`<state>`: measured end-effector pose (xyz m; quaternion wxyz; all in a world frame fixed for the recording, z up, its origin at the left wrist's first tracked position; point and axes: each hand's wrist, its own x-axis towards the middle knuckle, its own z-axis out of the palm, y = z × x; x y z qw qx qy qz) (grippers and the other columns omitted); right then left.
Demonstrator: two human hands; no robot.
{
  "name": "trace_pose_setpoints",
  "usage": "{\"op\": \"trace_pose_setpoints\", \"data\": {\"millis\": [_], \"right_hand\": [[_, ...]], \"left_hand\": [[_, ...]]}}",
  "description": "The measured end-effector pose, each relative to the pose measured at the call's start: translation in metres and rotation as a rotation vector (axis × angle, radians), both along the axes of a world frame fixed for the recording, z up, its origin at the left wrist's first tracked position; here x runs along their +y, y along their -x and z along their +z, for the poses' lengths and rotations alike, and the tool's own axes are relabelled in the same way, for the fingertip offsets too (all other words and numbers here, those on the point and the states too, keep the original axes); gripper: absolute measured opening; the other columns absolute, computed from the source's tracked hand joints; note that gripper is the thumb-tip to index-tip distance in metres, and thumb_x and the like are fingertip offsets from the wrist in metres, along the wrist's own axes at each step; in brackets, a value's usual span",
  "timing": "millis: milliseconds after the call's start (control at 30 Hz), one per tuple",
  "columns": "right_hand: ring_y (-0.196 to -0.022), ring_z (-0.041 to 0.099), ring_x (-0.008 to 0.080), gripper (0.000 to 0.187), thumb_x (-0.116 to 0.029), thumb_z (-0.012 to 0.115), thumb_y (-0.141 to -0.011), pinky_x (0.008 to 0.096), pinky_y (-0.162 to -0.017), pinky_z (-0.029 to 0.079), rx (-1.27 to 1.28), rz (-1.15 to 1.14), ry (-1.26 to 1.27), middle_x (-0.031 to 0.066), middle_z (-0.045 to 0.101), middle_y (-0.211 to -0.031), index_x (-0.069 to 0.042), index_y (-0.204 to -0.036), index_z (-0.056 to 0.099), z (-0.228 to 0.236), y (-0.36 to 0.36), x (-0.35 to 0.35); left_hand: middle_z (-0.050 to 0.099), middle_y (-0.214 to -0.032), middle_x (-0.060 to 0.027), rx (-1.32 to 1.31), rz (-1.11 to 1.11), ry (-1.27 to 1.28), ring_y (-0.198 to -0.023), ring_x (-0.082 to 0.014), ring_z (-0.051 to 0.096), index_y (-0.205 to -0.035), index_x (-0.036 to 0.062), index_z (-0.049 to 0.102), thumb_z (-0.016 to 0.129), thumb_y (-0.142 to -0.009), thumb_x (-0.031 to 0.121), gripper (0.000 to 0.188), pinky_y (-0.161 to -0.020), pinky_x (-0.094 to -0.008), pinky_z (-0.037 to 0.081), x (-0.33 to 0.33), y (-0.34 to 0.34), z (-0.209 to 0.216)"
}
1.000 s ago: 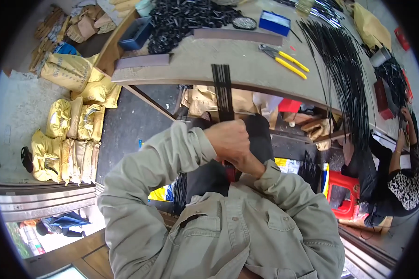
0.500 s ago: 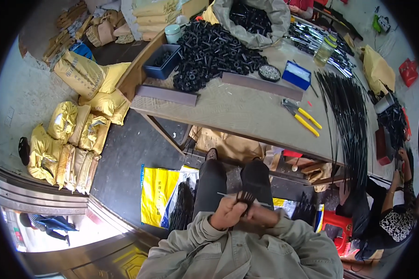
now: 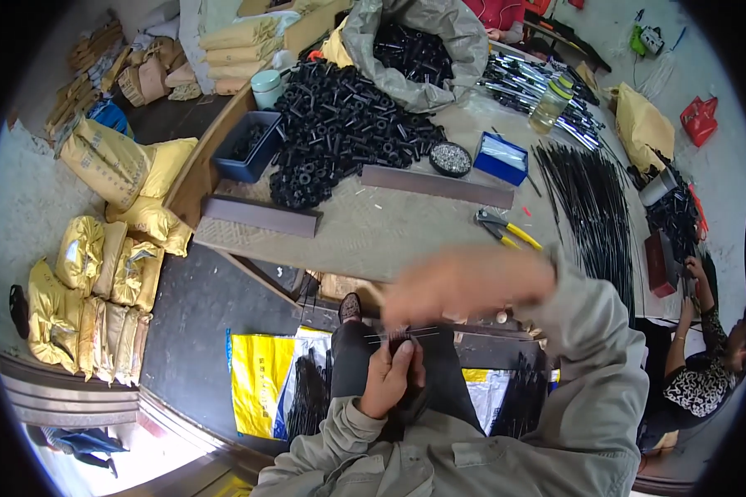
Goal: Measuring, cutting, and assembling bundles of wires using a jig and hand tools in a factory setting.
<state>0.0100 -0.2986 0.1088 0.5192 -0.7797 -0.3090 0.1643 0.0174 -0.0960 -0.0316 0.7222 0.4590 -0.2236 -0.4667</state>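
Note:
Over my lap, my left hand (image 3: 383, 385) is closed round a small dark part (image 3: 399, 338), whose lower portion the fingers cover. Thin silver pins (image 3: 423, 331) stick out crosswise from its top. My right hand (image 3: 472, 286) is raised just above, over the table's front edge, smeared by motion; its fingers cannot be made out. Past that hand, yellow-handled pliers (image 3: 510, 229) lie on the table (image 3: 373, 236), their handles partly hidden by my arm. Two purplish-brown bars (image 3: 439, 186) lie farther back.
Black plastic fittings (image 3: 340, 124) are heaped beside a blue bin (image 3: 246, 145). A blue box (image 3: 501, 159), a round dish of small metal pieces (image 3: 451, 158), a bottle (image 3: 550, 105) and long black rods (image 3: 593, 207) also occupy the table. Yellow sacks (image 3: 83, 253) stand left; a co-worker (image 3: 704, 385) sits right.
My right hand has left the dark part and swung up and forward toward the table. My left hand has shifted slightly left, keeping the part. The whole view has shifted.

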Motion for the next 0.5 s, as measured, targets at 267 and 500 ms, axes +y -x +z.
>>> {"op": "trace_pose_setpoints", "data": {"millis": [267,500], "right_hand": [[-0.084,0.059,0.0312,0.024,-0.005,0.056,-0.073,0.0374,-0.075,0.048,-0.763,-1.224,1.014,0.0123,0.061,-0.097,-0.006,-0.096,0.062,-0.038,-0.149,-0.257],[-0.088,0.059,0.0252,0.022,-0.004,0.056,-0.07,0.0351,-0.075,0.049,-0.89,-0.791,1.51,0.005,0.06,-0.096,-0.01,-0.09,0.065,-0.053,-0.21,-0.304]], "left_hand": [[0.041,-0.062,-0.0046,0.141,0.091,-0.112,-0.047,-0.0131,0.041,-0.089,0.0013,0.045,0.038,-0.095,0.019,0.02,-0.044,-0.0255,0.037,-0.012,-0.013,-0.014],[0.042,-0.062,-0.0036,0.266,0.092,-0.149,-0.048,-0.0101,0.041,-0.089,-0.0013,0.047,0.039,-0.096,0.017,0.021,-0.044,-0.0229,0.036,-0.02,-0.033,-0.033]]}}
